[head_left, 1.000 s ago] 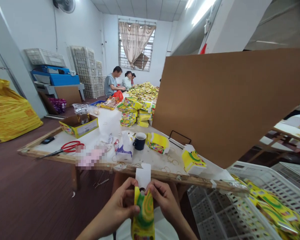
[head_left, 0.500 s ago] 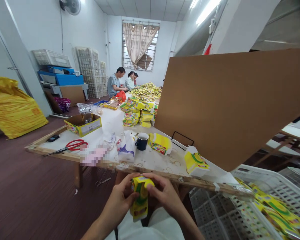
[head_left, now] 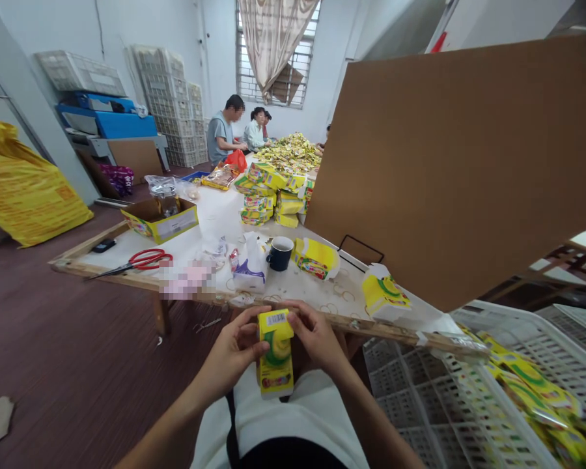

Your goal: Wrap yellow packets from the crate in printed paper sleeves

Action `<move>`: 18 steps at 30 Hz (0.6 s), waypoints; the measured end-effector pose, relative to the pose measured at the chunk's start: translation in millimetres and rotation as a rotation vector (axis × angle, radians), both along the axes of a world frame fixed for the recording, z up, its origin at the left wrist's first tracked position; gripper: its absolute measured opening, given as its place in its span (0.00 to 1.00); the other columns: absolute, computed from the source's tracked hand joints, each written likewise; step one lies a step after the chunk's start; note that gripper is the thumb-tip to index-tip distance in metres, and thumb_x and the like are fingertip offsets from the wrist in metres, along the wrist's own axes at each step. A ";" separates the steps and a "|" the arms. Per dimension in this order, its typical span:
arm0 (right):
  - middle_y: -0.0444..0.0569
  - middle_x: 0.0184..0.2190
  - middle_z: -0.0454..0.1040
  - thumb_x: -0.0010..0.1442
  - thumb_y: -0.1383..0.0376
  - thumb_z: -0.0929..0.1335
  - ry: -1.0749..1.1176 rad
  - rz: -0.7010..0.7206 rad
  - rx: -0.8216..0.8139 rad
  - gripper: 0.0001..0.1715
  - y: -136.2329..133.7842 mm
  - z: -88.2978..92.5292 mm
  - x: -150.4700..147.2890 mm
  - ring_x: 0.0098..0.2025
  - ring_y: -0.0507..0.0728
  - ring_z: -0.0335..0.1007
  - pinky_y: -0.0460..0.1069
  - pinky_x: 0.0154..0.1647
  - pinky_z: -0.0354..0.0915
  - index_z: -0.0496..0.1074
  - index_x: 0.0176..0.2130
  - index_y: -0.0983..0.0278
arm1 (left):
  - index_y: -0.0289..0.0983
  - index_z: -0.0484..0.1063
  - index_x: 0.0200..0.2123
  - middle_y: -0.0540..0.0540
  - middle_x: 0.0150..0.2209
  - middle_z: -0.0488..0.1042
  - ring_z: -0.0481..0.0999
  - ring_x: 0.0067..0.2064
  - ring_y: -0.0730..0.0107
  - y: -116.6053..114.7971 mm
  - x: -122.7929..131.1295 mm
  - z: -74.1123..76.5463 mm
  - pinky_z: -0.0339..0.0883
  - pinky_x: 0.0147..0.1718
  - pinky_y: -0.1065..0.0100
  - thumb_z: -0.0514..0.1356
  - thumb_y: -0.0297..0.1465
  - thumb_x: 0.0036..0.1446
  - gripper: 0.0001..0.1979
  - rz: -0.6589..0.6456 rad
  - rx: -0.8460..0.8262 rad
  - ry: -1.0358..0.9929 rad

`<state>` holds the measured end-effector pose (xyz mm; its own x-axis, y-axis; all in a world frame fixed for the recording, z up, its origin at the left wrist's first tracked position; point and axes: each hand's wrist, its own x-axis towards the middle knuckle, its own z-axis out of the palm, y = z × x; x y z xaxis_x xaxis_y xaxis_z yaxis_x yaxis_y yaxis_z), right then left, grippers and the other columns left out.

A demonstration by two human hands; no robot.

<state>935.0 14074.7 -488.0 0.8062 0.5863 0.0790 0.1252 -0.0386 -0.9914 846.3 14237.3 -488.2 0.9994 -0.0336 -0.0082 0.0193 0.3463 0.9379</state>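
Note:
A small yellow box (head_left: 276, 355) with a green and yellow print and a barcode on its top flap is upright above my lap. My left hand (head_left: 239, 345) grips its left side, thumb on the front face. At the upper right corner, my right hand (head_left: 313, 331) pinches the box near the flap. Beyond my hands, on the white table (head_left: 215, 221), are a tissue pack (head_left: 250, 270), a dark mug (head_left: 280, 254) and a yellow box lying on its side (head_left: 315, 259). Another yellow box (head_left: 385, 291) stands farther right.
Red-handled scissors (head_left: 149, 259) and an open carton (head_left: 161, 221) are on the left. Stacked yellow boxes (head_left: 258, 198) stand farther back, near seated people. A large cardboard sheet (head_left: 449, 169) rises on the right, above a white crate (head_left: 561, 339) holding yellow packs.
The view has tipped downward. The box has turned so its front and barcode flap face me more fully. My right thumb has moved from the top of the box to its right edge.

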 end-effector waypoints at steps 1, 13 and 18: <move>0.47 0.36 0.75 0.59 0.56 0.67 -0.012 0.013 0.019 0.17 1.1 0.7 1.4 0.38 0.55 0.71 0.49 0.39 0.67 0.73 0.44 0.62 | 0.36 0.63 0.54 0.41 0.40 0.79 0.79 0.41 0.58 -0.6 -0.4 0.5 0.71 0.39 0.63 0.67 0.31 0.50 0.28 0.003 0.007 -0.007; 0.49 0.33 0.75 0.58 0.62 0.66 -0.598 -0.649 -0.320 0.09 -84.7 28.2 17.1 0.36 0.57 0.68 0.51 0.40 0.62 0.75 0.34 0.62 | 0.41 0.67 0.56 0.43 0.49 0.77 0.72 0.54 0.55 -6.9 -5.7 3.6 0.66 0.54 0.60 0.61 0.44 0.54 0.27 0.300 0.428 0.038; 0.68 0.53 0.64 0.59 0.60 0.63 -0.666 -1.406 -0.874 0.24 -237.3 72.4 68.7 0.57 0.69 0.53 0.61 0.52 0.50 0.71 0.50 0.70 | 0.40 0.72 0.49 0.42 0.46 0.79 0.75 0.50 0.54 -3.2 2.9 -0.1 0.70 0.50 0.61 0.62 0.48 0.50 0.27 0.198 0.483 0.051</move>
